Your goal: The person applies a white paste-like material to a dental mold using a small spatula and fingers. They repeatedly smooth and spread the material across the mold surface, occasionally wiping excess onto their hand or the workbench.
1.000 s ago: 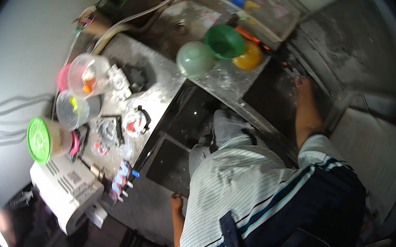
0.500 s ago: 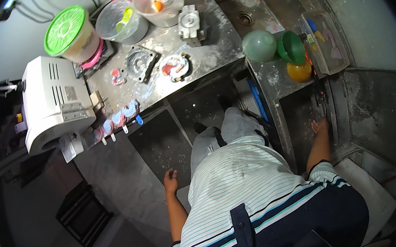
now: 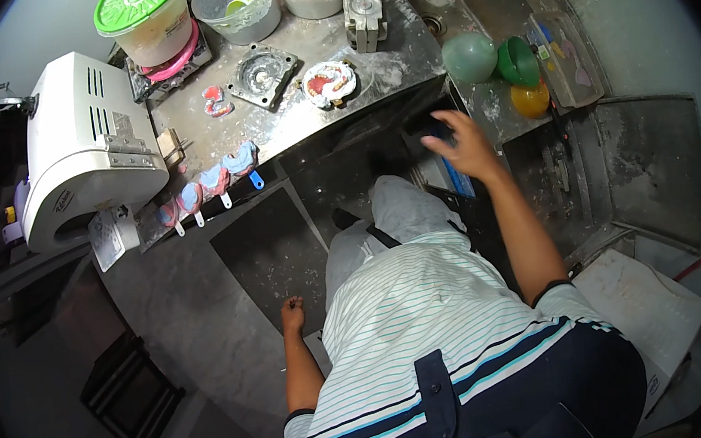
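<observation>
My right hand (image 3: 465,147) is raised in front of the bench's right corner, its fingers apart and holding nothing. My left hand (image 3: 292,314) hangs low beside my leg with curled fingers; whatever may be in them is too small to make out. On the metal bench (image 3: 271,133) lie an open metal flask half (image 3: 262,75), a white plaster mould with a red centre (image 3: 328,84) and a small red-and-blue piece (image 3: 217,102). Several dental impression trays (image 3: 215,179) filled with pink and blue material line the front edge. A closed metal flask (image 3: 364,15) stands farther back.
A white machine (image 3: 93,157) occupies the bench's left end. Behind are a green-lidded tub (image 3: 145,22) and clear plastic tubs (image 3: 236,11). Right of the bench sit green bowls (image 3: 471,58), an orange bowl (image 3: 531,100) and a tray of tools (image 3: 566,60). A cabinet door (image 3: 655,171) hangs open.
My right hand has come up and left from the open cabinet to the bench corner. My left hand stays low beside my leg. The view has shifted, and the bench appears higher.
</observation>
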`<state>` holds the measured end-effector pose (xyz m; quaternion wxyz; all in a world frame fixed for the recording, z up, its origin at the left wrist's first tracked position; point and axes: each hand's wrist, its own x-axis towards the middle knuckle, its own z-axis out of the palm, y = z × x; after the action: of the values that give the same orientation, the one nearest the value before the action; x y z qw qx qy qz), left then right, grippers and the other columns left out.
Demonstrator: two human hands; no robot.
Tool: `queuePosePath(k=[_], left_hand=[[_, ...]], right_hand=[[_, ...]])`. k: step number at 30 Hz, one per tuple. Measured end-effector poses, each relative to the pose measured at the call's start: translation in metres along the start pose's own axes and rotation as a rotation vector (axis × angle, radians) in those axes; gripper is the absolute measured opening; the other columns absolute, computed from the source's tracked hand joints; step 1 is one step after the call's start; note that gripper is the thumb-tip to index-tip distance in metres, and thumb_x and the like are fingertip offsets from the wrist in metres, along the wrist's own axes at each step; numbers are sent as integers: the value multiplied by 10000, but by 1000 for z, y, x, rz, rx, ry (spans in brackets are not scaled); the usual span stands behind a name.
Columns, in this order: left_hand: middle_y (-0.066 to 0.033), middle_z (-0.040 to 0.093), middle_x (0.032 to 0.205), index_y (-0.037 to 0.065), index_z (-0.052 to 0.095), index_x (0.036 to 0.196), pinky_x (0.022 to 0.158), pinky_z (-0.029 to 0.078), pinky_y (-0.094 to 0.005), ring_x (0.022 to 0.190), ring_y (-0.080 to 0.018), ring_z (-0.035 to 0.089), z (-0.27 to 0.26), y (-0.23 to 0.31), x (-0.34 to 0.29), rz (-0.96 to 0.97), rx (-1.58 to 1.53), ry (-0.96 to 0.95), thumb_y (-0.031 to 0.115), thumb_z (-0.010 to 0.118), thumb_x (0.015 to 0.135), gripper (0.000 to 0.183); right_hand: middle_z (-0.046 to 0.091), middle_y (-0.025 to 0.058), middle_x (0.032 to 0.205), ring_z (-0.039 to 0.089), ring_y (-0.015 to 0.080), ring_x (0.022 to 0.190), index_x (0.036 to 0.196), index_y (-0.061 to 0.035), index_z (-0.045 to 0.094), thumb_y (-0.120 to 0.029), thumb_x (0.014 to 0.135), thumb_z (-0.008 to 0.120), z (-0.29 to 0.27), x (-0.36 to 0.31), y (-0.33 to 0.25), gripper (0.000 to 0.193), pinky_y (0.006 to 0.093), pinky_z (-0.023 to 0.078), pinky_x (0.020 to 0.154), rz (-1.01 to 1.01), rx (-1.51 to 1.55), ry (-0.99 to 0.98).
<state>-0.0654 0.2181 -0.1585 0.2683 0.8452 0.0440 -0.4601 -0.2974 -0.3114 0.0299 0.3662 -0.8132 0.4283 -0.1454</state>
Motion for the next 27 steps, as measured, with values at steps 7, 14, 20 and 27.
queuePosePath(k=[7, 14, 20, 27], left_hand=[[-49, 664, 961, -3, 633, 1162, 651, 478, -266, 765, -126, 597, -25, -1, -1, -66, -99, 74, 212, 667, 946, 307], [-63, 664, 1017, -14, 612, 1198, 706, 493, -283, 824, -129, 605, -16, 17, -14, -27, -73, 67, 218, 664, 950, 344], [-107, 665, 1124, -44, 607, 1196, 836, 497, -288, 995, -172, 615, -9, 38, -5, -31, -74, -4, 195, 651, 961, 338], [-82, 666, 1078, -51, 590, 1228, 797, 487, -278, 926, -160, 613, -13, 89, 3, 2, -100, 47, 213, 648, 968, 375]], right_hand=[[186, 266, 1554, 175, 471, 1441, 1474, -161, 437, -460, 757, 810, 74, 78, -55, 862, 558, 248, 1163, -320, -251, 84], [32, 319, 1542, 102, 563, 1421, 1503, -240, 392, -490, 739, 797, 101, 118, -53, 900, 604, 214, 1158, -272, -234, 73], [196, 291, 1471, 257, 507, 1351, 1497, -216, 403, -432, 734, 797, 105, 119, -43, 885, 567, 286, 1117, -237, -113, 75], [261, 276, 1472, 302, 479, 1342, 1459, -124, 450, -355, 715, 812, 91, 111, -39, 859, 545, 286, 1120, -324, -86, 75]])
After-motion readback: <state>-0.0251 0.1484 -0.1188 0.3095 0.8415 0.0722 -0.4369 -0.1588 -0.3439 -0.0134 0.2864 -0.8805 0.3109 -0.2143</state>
